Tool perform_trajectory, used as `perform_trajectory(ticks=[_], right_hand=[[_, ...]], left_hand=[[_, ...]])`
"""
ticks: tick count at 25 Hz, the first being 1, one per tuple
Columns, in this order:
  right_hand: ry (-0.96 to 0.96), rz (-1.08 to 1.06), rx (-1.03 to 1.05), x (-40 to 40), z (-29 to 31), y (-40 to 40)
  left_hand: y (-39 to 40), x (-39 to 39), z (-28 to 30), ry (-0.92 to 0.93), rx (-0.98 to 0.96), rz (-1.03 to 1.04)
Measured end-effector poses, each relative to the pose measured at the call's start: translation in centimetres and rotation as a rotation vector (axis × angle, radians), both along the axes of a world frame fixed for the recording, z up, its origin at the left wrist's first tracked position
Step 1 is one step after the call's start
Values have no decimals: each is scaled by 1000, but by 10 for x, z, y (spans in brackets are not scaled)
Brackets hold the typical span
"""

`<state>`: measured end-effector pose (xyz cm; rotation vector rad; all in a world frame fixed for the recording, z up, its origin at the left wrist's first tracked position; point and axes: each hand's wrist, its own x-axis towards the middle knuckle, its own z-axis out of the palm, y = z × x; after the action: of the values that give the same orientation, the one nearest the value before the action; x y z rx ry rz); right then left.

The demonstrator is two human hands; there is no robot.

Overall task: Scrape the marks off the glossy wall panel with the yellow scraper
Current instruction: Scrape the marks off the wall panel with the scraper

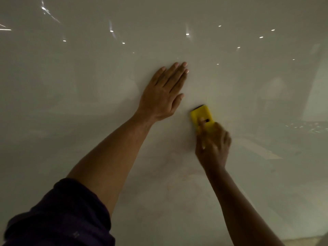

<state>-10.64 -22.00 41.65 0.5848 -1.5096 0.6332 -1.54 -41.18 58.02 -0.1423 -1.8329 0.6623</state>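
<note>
Scraper [201, 116] gripped by right hand [213, 148] fingers [201, 122]

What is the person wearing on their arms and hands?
The left arm has a dark purple sleeve pushed up near the elbow. The right arm shows no sleeve. The left hand and the right hand wear no gloves, and no rings or watch show.

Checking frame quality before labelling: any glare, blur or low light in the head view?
Head view: dim overall; the glossy wall panel carries specular light spots and streaks along the top. The right hand gripping the yellow scraper is motion-blurred; the left hand, flat on the panel, is sharp. Faint reddish marks are barely readable.
</note>
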Motion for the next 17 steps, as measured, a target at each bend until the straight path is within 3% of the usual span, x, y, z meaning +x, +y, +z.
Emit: perform_trajectory(ticks=[2, 3, 6, 7, 9, 10, 13, 14, 15, 17], right_hand=[[141, -35, 264, -3, -5, 14], [101, -45, 218, -8, -1, 21], [-178, -1, -241, 1, 3, 8], [-145, -10, -180, 6, -4, -1], [47, -37, 132, 6, -10, 3], [55, -51, 163, -1, -6, 16], [-285, -70, -326, -13, 6, 42], [-344, -66, -387, -12, 5, 41], [-295, -73, -305, -10, 2, 38], [-14, -68, 91, -12, -1, 46]], left_hand=[[0, -2, 1, 1, -12, 8], [-1, -3, 1, 0, -15, 16], [4, -7, -2, -3, 10, 35], [9, -9, -3, -4, 22, 35], [16, -11, -2, -22, 21, 27], [16, -12, 0, -48, -5, 25], [14, -12, 8, -108, -99, 26], [15, -12, 9, -114, -105, 20], [17, -11, 10, -119, -101, 14], [21, -11, 13, -143, -89, 13]])
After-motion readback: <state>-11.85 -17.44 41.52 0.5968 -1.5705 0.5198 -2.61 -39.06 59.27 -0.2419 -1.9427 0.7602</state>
